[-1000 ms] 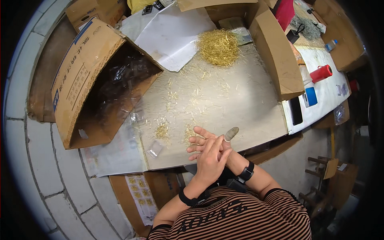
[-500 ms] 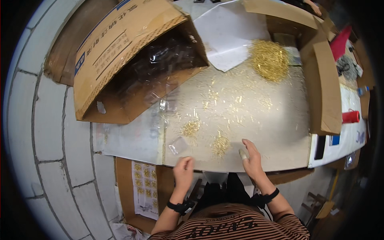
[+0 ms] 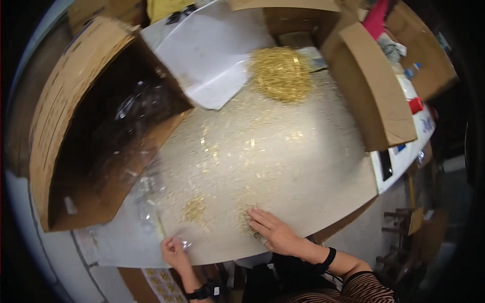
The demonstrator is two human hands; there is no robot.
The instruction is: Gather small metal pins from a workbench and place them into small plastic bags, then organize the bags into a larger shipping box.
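— Where do we see the hands?

— Both lie at the near edge of the work board (image 3: 303,166); the right hand (image 3: 275,233) rests flat, fingers spread fairly wide, fingertips on a small heap of gold bits (image 3: 246,216); we cannot tell whether anything sits under the palm.

— And the left hand (image 3: 174,251)?

— Its fingers are drawn narrow, pinched on a small clear bag (image 3: 183,244) at the board's edge; more clear bags (image 3: 146,202) lie just beside it, toward the left.

— What lies between the hands?

— A second small heap of gold bits (image 3: 194,208), a little farther up the board; loose gold bits are scattered across the whole surface.

— Farther off?

— A large gold pile (image 3: 282,73) sits at the far side, touching a white sheet (image 3: 212,55); a big open cardboard box (image 3: 76,126) lies tipped on its side at the left, crinkled clear plastic inside; another cardboard box (image 3: 374,91) stands at the right.
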